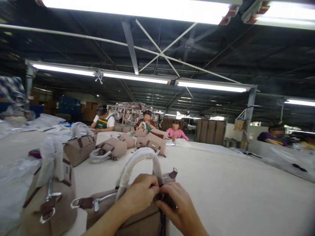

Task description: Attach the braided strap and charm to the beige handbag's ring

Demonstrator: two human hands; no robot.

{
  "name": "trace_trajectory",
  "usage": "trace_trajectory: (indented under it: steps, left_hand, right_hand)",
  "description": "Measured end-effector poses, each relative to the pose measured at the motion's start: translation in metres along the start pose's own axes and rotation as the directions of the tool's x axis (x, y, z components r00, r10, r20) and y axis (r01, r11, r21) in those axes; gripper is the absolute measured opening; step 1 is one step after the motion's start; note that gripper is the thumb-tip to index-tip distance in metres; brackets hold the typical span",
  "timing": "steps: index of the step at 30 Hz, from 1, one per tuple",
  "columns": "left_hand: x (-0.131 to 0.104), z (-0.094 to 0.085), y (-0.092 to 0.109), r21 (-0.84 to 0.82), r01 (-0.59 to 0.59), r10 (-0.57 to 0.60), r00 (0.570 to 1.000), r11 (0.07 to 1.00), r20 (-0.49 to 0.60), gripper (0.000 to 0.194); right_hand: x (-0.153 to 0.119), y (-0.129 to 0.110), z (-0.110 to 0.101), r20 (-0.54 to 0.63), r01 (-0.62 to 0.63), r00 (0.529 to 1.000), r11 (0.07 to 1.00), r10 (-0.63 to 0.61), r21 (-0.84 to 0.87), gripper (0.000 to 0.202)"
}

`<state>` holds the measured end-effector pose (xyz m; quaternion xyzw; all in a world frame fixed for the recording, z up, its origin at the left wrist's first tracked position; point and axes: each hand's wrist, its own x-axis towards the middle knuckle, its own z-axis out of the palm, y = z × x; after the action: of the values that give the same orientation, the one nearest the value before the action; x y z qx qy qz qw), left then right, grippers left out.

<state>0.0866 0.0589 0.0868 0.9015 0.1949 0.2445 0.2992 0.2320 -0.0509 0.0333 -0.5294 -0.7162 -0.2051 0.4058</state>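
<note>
In the head view, both hands meet at the bottom centre of the frame, on top of a taupe handbag (137, 216). The left hand (140, 193) is curled with its fingers bunched against the base of the bag's white-wrapped handle (137, 164), and the right hand (176, 205) is pressed against it, fingertips pinched on a small dark piece (163, 197) at the top edge of the bag; what that piece is cannot be made out, since the fingers cover most of it. The hands touch each other, both closed on that spot. The bag's lower body is cut off by the bottom edge, and the forearms hide much of its front. A strap tab with a metal ring (82, 203) sticks out at its left. At the lower left stands a second bag (49, 200), its handle wrapped in white, partly cut off by the frame and half hidden behind clear plastic (12, 186). Further up the pale table (221, 183), left of centre, lie more bags (108, 147) in a loose cluster. Beyond them sit three people (147, 123), faces blurred, and another person (275, 136) sits at the right edge. Long tube lights (137, 78) run across the upper frame, and the far background is dim and hard to read.
</note>
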Motion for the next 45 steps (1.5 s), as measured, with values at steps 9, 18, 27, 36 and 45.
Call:
trace_trajectory:
  steps: [9, 18, 27, 36, 45]
  left_hand:
    - [0.002, -0.002, 0.006, -0.116, 0.1, -0.103, 0.994, 0.988, -0.022, 0.013]
    - [0.007, 0.001, 0.002, -0.191, 0.203, -0.199, 0.979, 0.96, 0.045, 0.007]
    - [0.009, -0.006, 0.01, 0.05, 0.17, -0.161, 0.975, 0.984, -0.151, 0.022]
    - [0.041, 0.024, 0.004, -0.153, 0.131, -0.151, 0.98, 0.979, -0.126, 0.018]
    - [0.041, 0.032, -0.001, -0.381, 0.125, -0.17, 0.982, 0.916, -0.086, 0.018]
  right_hand:
    - [-0.002, -0.012, 0.021, -0.242, -0.07, 0.968, 0.998, 0.065, -0.01, 0.009]
    - [-0.002, -0.008, 0.015, -0.091, -0.026, 0.995, 0.986, 0.042, 0.164, 0.005]
    - [-0.004, -0.002, 0.023, 0.009, -0.032, 0.999, 0.976, 0.031, 0.214, 0.015]
    - [-0.006, 0.004, 0.015, 0.034, 0.015, 0.999, 0.977, -0.023, 0.212, 0.013]
    - [-0.009, 0.008, 0.004, 0.033, -0.057, 0.998, 0.993, 0.054, 0.106, 0.024]
